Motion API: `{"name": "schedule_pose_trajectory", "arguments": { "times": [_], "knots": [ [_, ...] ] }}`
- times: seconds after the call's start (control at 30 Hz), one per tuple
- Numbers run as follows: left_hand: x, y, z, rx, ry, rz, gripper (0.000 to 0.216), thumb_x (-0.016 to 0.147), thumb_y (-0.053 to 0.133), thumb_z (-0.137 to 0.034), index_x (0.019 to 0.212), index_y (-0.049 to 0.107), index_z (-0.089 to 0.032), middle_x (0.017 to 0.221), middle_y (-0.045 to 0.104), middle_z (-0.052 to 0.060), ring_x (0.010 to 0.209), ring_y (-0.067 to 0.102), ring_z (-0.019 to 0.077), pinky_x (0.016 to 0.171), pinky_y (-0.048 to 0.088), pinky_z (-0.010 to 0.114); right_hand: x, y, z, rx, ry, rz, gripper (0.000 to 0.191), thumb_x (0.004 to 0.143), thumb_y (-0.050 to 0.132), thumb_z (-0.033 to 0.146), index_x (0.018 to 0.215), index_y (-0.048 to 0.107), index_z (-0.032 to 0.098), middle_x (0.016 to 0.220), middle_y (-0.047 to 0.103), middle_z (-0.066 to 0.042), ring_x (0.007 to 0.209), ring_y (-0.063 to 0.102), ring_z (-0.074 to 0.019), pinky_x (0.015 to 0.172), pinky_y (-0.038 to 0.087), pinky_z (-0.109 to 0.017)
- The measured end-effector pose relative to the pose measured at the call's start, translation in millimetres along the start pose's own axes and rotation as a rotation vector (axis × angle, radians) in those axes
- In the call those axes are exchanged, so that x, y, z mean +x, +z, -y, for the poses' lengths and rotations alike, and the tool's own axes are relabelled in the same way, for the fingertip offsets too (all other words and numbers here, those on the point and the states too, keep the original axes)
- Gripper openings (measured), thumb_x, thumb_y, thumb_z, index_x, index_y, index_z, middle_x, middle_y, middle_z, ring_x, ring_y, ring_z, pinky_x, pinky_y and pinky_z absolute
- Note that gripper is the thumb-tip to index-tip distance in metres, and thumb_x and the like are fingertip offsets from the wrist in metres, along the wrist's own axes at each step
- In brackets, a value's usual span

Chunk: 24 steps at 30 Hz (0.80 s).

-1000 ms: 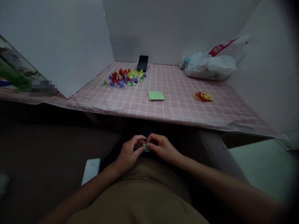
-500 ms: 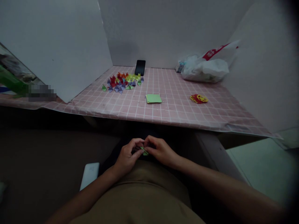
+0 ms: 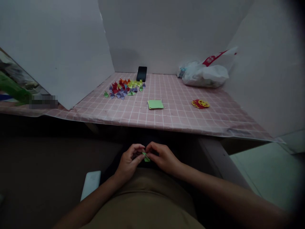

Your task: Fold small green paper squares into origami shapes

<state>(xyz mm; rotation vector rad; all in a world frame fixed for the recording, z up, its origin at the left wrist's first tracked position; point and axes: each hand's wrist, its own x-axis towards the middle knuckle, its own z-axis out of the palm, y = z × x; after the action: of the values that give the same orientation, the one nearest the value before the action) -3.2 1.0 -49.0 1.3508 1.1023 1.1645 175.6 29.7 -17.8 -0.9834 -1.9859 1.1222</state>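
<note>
Head view. One small green paper (image 3: 146, 158) is pinched in front of the table's (image 3: 171, 118) near edge, between thumb and fingers of the left hand (image 3: 128, 160) and the right hand (image 3: 164, 156), both nearly closed. Grip kept over the last second; the paper is judged still being worked. Paper stack (image 3: 155, 104): unmoved, near the front edge. Folded paper shapes (image 3: 122, 94): unmoved, clustered toward the back left corner.

Craft nook (image 3: 175, 116) with paper figures (image 3: 122, 93)
</note>
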Motion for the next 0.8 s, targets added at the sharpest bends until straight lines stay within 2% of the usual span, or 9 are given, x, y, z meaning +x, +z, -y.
{"name": "schedule_pose_trajectory", "arguments": {
  "times": [0.17,0.37,0.5,0.8],
  "knots": [
    [1,0,0,0.034,0.004,-0.018,0.023,0.08,0.066,-0.022,0.101,0.06,-0.02,0.087,0.068,0.002,0.08,0.066,0.0155,0.07,0.053,0.026,0,0,-1,-0.021,-0.114,-0.008,0.012,0.084,0.058,0.006,0.083,0.063,0.016,0.079,0.062,-0.001,0.074,0.058,-0.013,0.068,0.044,-0.023],
    [-2,-3,4,0.235,0.077,0.003,0.025,0.082,0.062,-0.019,0.106,0.06,-0.022,0.093,0.07,0.003,0.084,0.068,0.017,0.074,0.054,0.028,-1,2,-4,-0.043,-0.126,-0.028,0.015,0.083,0.057,0.004,0.084,0.065,0.016,0.08,0.06,-0.002,0.075,0.058,-0.0142,0.068,0.044,-0.025],
    [-2,-1,2,0.332,0.098,-0.029,0.025,0.083,0.06,-0.017,0.107,0.06,-0.021,0.092,0.07,0.004,0.081,0.068,0.0171,0.074,0.055,0.029,-2,5,-5,-0.082,-0.125,-0.041,0.012,0.084,0.059,0.007,0.085,0.064,0.017,0.084,0.059,-0.004,0.078,0.057,-0.0157,0.07,0.045,-0.027],
    [0,5,0,0.315,0.107,-0.085,0.026,0.082,0.059,-0.012,0.106,0.06,-0.021,0.091,0.07,0.004,0.082,0.069,0.0174,0.073,0.055,0.029,-5,11,-7,-0.126,-0.143,-0.042,0.016,0.085,0.056,0.007,0.094,0.062,0.019,0.095,0.057,-0.007,0.087,0.057,-0.0182,0.077,0.048,-0.031]
  ]
}}
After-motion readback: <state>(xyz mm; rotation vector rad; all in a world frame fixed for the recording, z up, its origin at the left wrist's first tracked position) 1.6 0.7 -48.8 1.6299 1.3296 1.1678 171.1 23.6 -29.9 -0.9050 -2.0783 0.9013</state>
